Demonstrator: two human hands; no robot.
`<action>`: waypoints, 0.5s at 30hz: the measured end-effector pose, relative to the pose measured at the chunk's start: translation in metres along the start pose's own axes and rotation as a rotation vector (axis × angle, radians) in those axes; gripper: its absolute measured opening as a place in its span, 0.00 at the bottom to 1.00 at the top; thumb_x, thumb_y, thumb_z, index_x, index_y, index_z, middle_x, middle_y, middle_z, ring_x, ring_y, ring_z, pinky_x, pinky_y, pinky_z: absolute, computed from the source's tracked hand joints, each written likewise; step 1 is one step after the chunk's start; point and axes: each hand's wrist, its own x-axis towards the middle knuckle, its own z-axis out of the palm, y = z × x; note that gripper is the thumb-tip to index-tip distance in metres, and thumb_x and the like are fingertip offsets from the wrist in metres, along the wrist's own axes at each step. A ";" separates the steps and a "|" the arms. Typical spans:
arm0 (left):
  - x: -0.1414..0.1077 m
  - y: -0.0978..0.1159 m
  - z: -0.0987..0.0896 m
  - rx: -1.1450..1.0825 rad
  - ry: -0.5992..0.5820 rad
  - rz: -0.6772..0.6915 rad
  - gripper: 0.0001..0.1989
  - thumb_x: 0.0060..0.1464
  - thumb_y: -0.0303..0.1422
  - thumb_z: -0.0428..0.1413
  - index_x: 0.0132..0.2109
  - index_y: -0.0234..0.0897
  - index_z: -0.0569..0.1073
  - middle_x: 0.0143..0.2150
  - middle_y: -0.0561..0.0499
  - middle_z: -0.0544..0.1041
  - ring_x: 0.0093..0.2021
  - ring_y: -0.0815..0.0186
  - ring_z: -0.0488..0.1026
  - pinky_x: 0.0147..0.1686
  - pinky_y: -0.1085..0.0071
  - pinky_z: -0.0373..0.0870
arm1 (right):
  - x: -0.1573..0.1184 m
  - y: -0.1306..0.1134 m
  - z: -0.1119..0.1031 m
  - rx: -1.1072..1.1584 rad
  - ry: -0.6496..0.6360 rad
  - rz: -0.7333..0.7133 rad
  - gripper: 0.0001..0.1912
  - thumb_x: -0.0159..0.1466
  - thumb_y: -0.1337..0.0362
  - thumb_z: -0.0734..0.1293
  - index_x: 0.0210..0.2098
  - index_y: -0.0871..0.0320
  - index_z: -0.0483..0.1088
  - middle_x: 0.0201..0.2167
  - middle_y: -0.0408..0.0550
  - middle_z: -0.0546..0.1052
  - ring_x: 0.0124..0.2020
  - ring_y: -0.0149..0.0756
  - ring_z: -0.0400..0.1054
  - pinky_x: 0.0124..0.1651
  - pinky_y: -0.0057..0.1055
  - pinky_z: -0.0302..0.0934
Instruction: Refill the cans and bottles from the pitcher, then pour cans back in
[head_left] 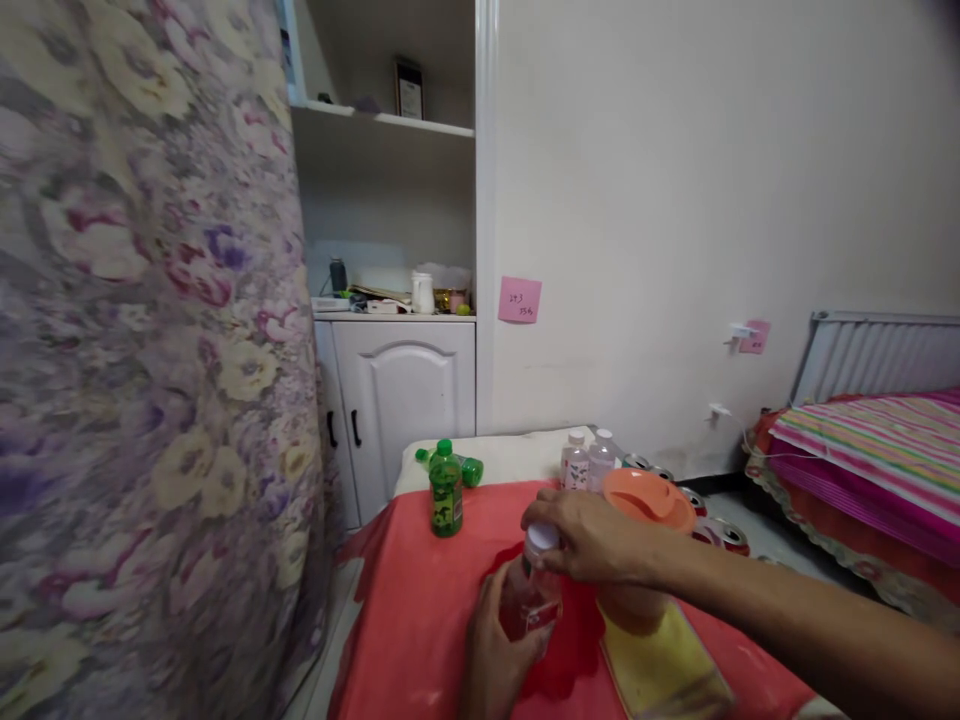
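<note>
A clear plastic bottle (531,600) with a white cap (541,538) stands tilted slightly over the red-covered table. Wrapped round its body is my left hand (495,640). My right hand (581,530) has its fingers closed about the cap from above. Under the bottle lies a darker red patch (570,640) on the cover. To the left, a green bottle (445,495) stands upright, and another green bottle (471,471) lies on its side behind it. Beyond my right hand are two clear bottles with white caps, one labelled bottle (575,462) and one beside it (601,458).
An orange plastic bowl (651,498) sits right of my right hand, partly behind my forearm. Near it are several cans (726,535) and a yellow cloth (660,665). A floral curtain (150,350) hangs at left, a white cabinet (412,400) stands behind, and a bed (877,440) at right.
</note>
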 end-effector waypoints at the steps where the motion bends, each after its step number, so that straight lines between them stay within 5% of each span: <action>1: 0.000 -0.001 0.000 0.003 0.011 0.002 0.33 0.30 0.24 0.65 0.51 0.37 0.76 0.52 0.43 0.82 0.54 0.49 0.76 0.55 0.58 0.73 | 0.000 -0.001 0.000 0.001 0.005 0.001 0.16 0.59 0.64 0.67 0.47 0.57 0.74 0.44 0.51 0.79 0.40 0.44 0.74 0.35 0.32 0.60; 15: 0.001 -0.009 0.001 0.004 -0.068 -0.054 0.39 0.34 0.24 0.63 0.58 0.31 0.69 0.61 0.36 0.75 0.61 0.48 0.71 0.62 0.56 0.67 | 0.011 0.017 0.001 0.058 -0.040 -0.056 0.19 0.59 0.64 0.68 0.50 0.57 0.72 0.46 0.52 0.79 0.42 0.44 0.74 0.39 0.34 0.61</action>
